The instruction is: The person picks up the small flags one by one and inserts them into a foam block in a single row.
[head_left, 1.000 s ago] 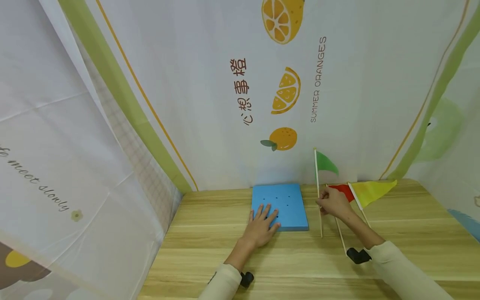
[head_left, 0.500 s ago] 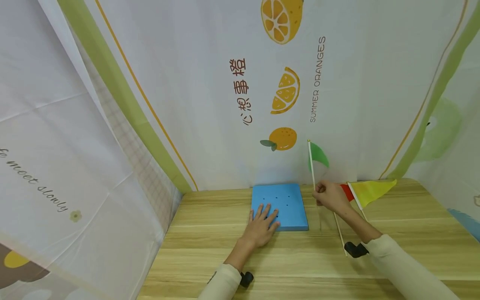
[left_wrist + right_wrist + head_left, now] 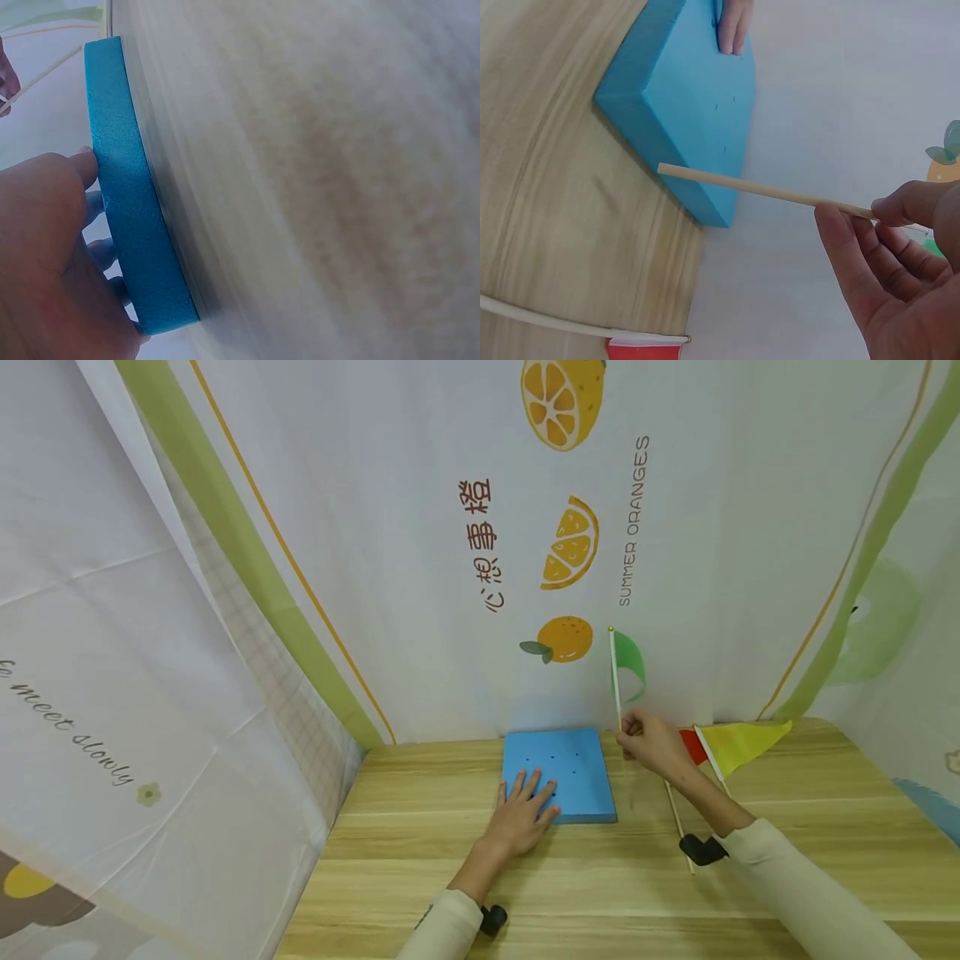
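Note:
A blue foam block (image 3: pixel 562 777) with several small holes in its top lies flat on the wooden table. My left hand (image 3: pixel 519 818) rests on its near left part, fingers spread and straight; the left wrist view shows the fingertips on the top face and the block's blue side (image 3: pixel 135 195). My right hand (image 3: pixel 652 743) pinches the stick of a small green flag (image 3: pixel 628 660), held upright right of the block. In the right wrist view the stick's bare lower end (image 3: pixel 705 177) points out from thumb and fingers, above the table and overlapping the block.
Right of the right hand lie a yellow flag (image 3: pixel 746 747) and a red flag (image 3: pixel 692 747), the red one partly hidden by the hand. A white printed curtain (image 3: pixel 420 610) hangs behind the table (image 3: pixel 420 877). Black wrist cameras stick out below both sleeves.
My right hand has lifted the green flag and carried it left toward the block, away from the red and yellow flags. The left hand has stayed on the block.

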Demonstrator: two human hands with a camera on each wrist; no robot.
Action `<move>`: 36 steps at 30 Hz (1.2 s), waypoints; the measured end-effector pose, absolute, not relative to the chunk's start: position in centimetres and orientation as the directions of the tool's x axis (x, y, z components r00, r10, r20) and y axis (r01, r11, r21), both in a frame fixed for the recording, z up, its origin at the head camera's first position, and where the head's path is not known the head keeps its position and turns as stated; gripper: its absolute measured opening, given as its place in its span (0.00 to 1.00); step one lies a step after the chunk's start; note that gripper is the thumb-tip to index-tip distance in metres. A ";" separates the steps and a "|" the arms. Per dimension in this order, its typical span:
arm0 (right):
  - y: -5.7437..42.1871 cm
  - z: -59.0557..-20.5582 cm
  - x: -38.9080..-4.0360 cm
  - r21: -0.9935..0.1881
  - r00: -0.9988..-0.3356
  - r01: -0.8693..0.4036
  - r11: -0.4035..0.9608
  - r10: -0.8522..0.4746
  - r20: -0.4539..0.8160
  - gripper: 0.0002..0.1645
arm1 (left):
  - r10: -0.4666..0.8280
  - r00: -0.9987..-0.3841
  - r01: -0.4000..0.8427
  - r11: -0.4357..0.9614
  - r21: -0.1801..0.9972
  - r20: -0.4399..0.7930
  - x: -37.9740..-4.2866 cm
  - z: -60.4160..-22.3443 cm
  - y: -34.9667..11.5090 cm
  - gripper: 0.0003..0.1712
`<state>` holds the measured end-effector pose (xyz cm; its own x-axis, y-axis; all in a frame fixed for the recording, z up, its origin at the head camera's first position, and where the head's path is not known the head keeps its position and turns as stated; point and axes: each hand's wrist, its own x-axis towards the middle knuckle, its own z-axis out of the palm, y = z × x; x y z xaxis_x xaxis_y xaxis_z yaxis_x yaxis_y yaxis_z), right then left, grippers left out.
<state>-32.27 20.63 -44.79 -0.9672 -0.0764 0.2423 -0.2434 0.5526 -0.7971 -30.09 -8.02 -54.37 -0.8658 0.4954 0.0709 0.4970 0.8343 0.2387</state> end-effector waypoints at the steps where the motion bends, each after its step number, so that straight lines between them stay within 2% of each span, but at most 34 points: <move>1: 20.5 -44.7 -32.3 -0.798 -0.966 -0.248 0.550 -0.076 0.247 0.05 | 0.495 -0.866 0.496 0.834 0.242 0.071 -30.1 -54.3 -8.0 0.34; 36: 17.9 -42.4 -34.0 -0.783 -0.949 -0.293 0.548 -0.069 0.307 0.06 | 0.492 -0.868 0.491 0.833 0.255 0.065 -29.7 -53.8 -8.0 0.34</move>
